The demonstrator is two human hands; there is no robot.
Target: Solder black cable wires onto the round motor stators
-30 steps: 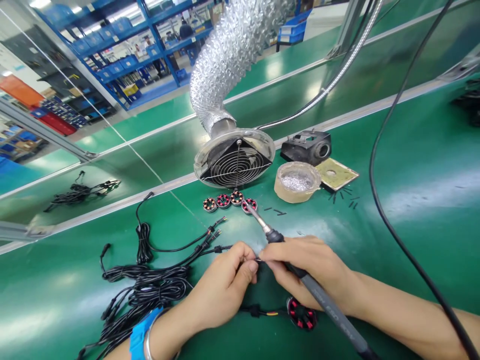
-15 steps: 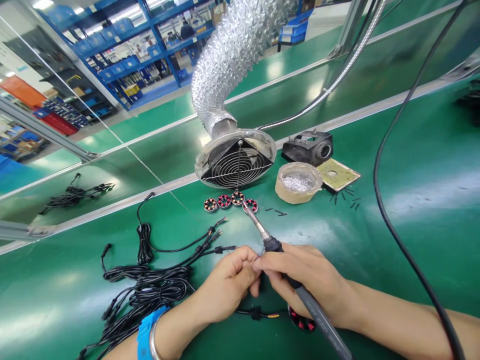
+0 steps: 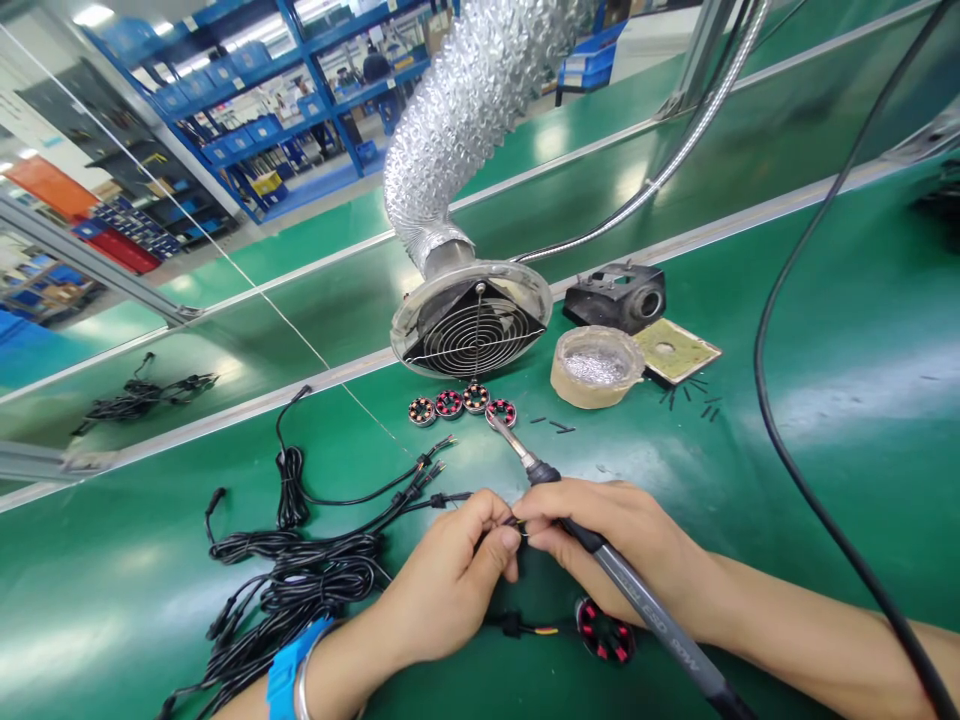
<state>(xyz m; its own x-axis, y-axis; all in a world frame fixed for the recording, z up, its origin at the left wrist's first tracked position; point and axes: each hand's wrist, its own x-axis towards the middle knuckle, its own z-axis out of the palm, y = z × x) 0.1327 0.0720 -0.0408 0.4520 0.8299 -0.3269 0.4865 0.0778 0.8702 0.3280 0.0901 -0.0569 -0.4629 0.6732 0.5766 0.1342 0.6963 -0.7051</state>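
Note:
My right hand (image 3: 637, 545) is closed round a soldering iron (image 3: 645, 605), whose metal tip points away towards a row of small round motor stators (image 3: 449, 403). Its thumb and forefinger also meet my left hand (image 3: 454, 575) at thin wires (image 3: 520, 523), a bit of yellow showing. My left hand pinches these wires between thumb and fingers; most of their length is hidden. Below the hands lies a stator with red windings (image 3: 606, 632), beside a black cable end (image 3: 513, 624) with red and yellow wires. Black cables (image 3: 300, 570) are bundled left of my left hand.
A round fume extractor (image 3: 474, 325) with a silver duct (image 3: 442, 150) stands behind the stators. To its right are a tape-wrapped dish (image 3: 596, 370), a black iron stand (image 3: 619, 295) and a yellowish sponge (image 3: 679, 350). A black cord (image 3: 780, 440) hangs down at right.
My fingertips have shifted slightly apart, so the thin wires now show between them. The soldering iron has tilted and dropped back a little, and more of the lower stator is visible.

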